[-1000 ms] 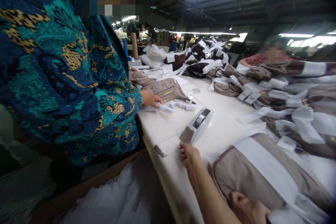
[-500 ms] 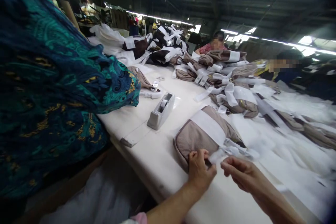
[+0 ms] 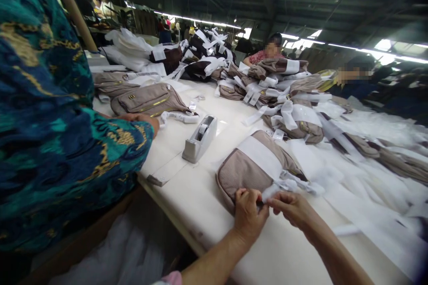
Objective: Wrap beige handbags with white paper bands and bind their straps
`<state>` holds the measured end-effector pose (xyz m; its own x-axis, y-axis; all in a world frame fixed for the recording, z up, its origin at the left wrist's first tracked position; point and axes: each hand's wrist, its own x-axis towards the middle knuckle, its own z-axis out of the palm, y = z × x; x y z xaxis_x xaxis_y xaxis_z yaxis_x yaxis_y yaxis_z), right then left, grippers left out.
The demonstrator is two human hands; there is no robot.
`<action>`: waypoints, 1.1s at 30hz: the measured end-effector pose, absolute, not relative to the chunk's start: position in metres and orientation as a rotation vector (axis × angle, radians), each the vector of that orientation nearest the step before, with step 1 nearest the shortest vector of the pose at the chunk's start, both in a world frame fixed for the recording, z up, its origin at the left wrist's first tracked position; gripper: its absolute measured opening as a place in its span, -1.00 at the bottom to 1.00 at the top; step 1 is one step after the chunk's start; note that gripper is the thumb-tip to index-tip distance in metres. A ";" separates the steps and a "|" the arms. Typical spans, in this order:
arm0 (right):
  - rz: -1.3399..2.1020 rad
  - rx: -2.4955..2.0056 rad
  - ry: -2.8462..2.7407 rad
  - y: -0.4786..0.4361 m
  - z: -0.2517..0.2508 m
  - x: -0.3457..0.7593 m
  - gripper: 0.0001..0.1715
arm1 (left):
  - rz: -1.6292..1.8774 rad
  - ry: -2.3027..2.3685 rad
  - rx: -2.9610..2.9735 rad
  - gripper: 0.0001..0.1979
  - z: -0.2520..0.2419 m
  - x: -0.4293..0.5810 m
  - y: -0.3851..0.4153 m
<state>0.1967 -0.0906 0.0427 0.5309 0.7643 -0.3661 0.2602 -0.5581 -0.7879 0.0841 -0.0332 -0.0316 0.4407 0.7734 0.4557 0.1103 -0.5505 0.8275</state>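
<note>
A taupe bag (image 3: 244, 171) with a dark edge lies on the table in front of me, a white paper band (image 3: 260, 156) across it. My left hand (image 3: 249, 213) is closed at the bag's near corner, its fingers gripping the edge there. Close beside it, my right hand (image 3: 289, 207) pinches at the end of a white wrapping strip (image 3: 272, 189) by the same corner. The fingertips of both hands nearly meet, and what exactly sits between them is partly hidden. More white wrapping (image 3: 297, 182) runs along the bag's right side.
A grey tape dispenser (image 3: 200, 138) stands left of the bag. Piled bags (image 3: 294, 120) with white wrapping lie behind, and white sheets (image 3: 364, 205) spread to the right. At left, a co-worker in a patterned blue garment (image 3: 110, 142) reaches to another taupe bag (image 3: 147, 100).
My right hand has moved left to the bag's corner, closing the gap to my left hand. The co-worker's sleeve has drawn back left, uncovering a taupe bag. The view has shifted slightly.
</note>
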 end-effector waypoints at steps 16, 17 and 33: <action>0.787 -2.059 -0.988 -0.103 0.050 0.197 -0.79 | 1.119 0.722 1.858 -0.78 -0.026 0.086 -0.024; 0.772 -2.045 -1.015 -0.103 0.049 0.197 -0.78 | 1.108 0.736 1.848 -0.79 -0.025 0.086 -0.024; 0.556 -2.004 -0.975 -0.088 0.024 0.209 -0.89 | 0.849 0.715 1.612 -0.80 -0.029 0.087 -0.014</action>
